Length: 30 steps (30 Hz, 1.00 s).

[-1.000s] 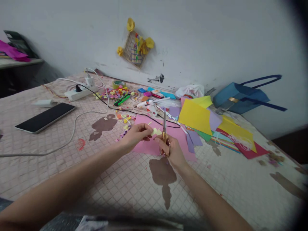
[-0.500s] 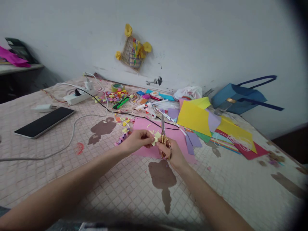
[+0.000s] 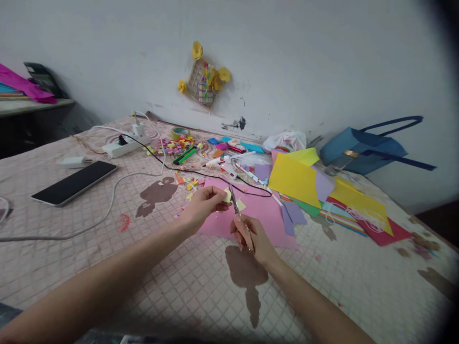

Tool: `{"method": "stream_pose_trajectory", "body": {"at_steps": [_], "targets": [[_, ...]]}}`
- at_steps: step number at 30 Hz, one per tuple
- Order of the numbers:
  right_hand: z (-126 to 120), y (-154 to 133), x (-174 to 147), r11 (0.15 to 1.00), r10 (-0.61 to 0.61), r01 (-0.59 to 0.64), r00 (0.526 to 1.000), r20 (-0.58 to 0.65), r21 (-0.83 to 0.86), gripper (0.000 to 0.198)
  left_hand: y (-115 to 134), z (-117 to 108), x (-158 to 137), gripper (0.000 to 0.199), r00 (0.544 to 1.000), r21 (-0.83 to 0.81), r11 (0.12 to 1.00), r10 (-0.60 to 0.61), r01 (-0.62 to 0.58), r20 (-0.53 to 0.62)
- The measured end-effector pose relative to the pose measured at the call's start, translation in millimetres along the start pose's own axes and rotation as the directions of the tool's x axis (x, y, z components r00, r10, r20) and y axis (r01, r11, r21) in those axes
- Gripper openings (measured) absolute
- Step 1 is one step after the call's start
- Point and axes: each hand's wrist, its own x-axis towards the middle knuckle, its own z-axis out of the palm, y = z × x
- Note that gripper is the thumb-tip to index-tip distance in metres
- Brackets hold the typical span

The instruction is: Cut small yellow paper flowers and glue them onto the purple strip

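My left hand (image 3: 210, 203) pinches a small pale yellow piece of paper (image 3: 227, 195) between thumb and fingers. In my right hand (image 3: 249, 236) is a pair of scissors (image 3: 234, 200), its blades pointing up and away beside the paper piece. Whether the blades touch the paper I cannot tell. Below both hands lies a pink sheet of paper (image 3: 265, 215), with another pale yellow scrap (image 3: 240, 205) just right of the blades. Small yellow and orange cut-outs (image 3: 191, 184) are scattered beyond my left hand.
A black cable (image 3: 201, 171) crosses behind my hands. Left are a phone (image 3: 75, 182) and a power strip (image 3: 124, 145). Behind lie a green cutter (image 3: 184, 155), a tape roll (image 3: 180, 133) and a glue gun (image 3: 228, 167). Right are yellow sheets (image 3: 294, 179) and a blue bag (image 3: 362, 150).
The scissors have tilted leftward, and my right hand has turned and dropped slightly. The left hand's paper piece has moved a little up and left. The whole view has shifted slightly.
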Motion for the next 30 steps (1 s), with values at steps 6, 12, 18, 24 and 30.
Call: {"method": "stream_pose_trajectory", "body": {"at_steps": [6, 12, 18, 24, 30], "targets": [[1.8, 1.9, 0.1, 0.999, -0.005, 0.004, 1.0, -0.014, -0.05, 0.043, 0.6, 3.7, -1.1, 0.016, 0.999, -0.033, 0.999, 0.01, -0.011, -0.033], [2.2, 1.1, -0.1, 0.997, -0.02, 0.019, 1.0, -0.023, -0.076, 0.042, -0.7, 5.2, -3.5, 0.017, 0.999, -0.029, 1.0, 0.008, -0.01, -0.052], [1.5, 3.1, 0.2, 0.994, -0.05, 0.047, 0.998, -0.03, -0.103, 0.042, -2.1, 5.0, -3.7, 0.018, 0.998, -0.035, 0.999, 0.007, -0.009, -0.058], [1.5, 5.1, 1.3, 0.99, -0.065, 0.06, 0.997, -0.036, -0.126, 0.041, -3.0, 4.7, -3.4, 0.019, 0.998, -0.039, 0.999, 0.009, -0.011, -0.063], [1.8, 4.7, 0.5, 0.99, -0.072, 0.066, 0.996, -0.044, -0.127, 0.039, -3.6, 4.8, -3.3, 0.018, 0.998, -0.042, 0.999, 0.001, -0.004, -0.067]]}}
